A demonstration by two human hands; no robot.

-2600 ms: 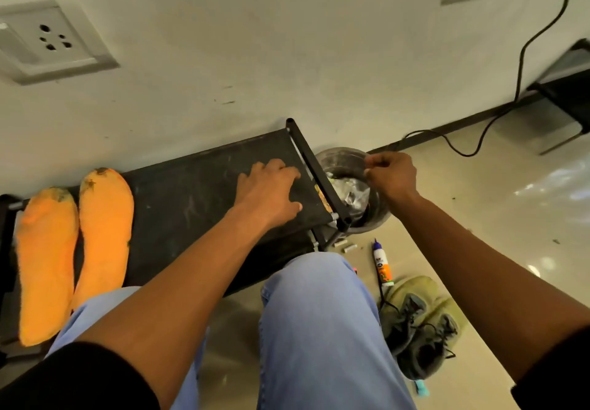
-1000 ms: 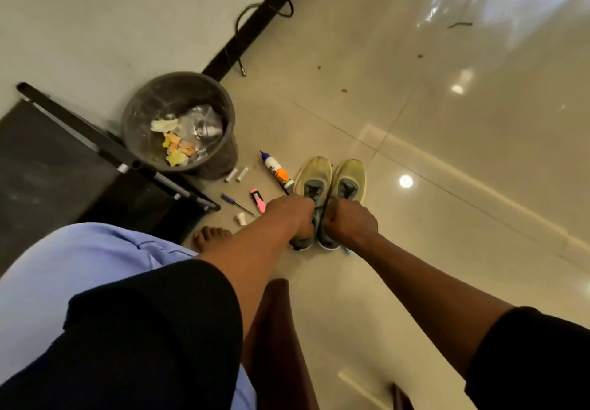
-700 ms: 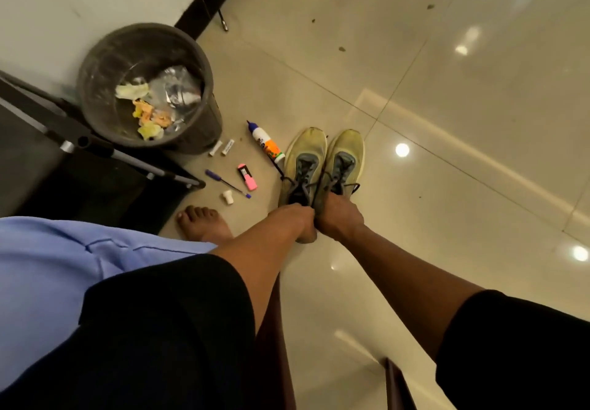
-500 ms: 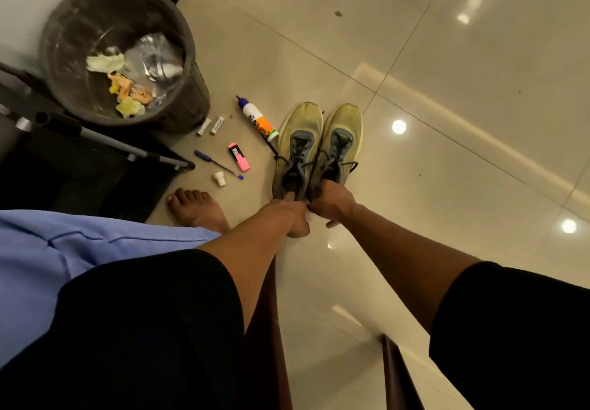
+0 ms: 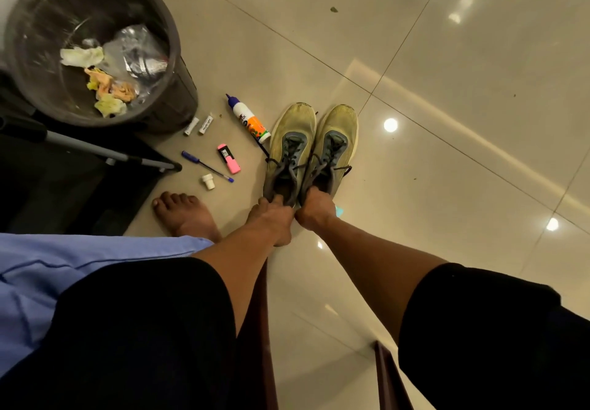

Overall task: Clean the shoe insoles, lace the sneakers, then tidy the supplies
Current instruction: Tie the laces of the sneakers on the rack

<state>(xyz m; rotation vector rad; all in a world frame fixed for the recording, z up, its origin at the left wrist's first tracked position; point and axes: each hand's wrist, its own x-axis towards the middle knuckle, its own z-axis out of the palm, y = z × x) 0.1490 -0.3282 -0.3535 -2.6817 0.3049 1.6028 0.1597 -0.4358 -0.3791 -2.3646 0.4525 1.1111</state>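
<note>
On the floor, left hand (image 5: 271, 218) and right hand (image 5: 314, 207) grip the sneakers' (image 5: 311, 151) heels, their fingers curled inside, tips hidden.

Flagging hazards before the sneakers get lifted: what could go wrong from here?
1. Loose laces trail off the sneakers; lifting by the heels, as the left hand and right hand grip them, could snag or drag a lace.
2. The glue bottle lies right beside the left sneaker; a swing could knock it.
3. The pen, highlighter and small cap lie near the bare foot: a step could land on them.
</note>
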